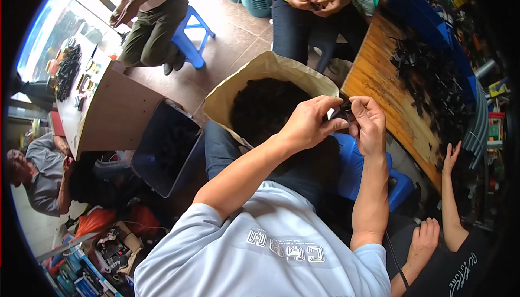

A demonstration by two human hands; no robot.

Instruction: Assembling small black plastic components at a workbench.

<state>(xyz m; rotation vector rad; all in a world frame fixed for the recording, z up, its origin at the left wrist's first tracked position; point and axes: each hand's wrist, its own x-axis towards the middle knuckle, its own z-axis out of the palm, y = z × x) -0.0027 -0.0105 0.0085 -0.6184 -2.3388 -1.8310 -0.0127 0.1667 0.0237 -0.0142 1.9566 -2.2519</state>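
Above the right rim of a large tan sack [306,71], my left hand [310,122] and my right hand [369,125] meet. Between their fingertips is a small black part [339,113], partly covered by the fingers, so its exact kind cannot be made out. Both hands are closed on it, thumbs and forefingers pinching from either side. Inside the sack lies a deep heap of small black pieces [262,102]. My left forearm crosses over the sack's near edge. A blue plastic stool [348,170] shows just left of and behind my right forearm.
To the right, a wooden table [368,75] bears a pile of black parts [425,72]. A dark blue bin [145,160] with black pieces stands at the left, beside a white table [116,107]. Other people sit across, at the far left and close on my right; another blue stool [189,40] is behind.
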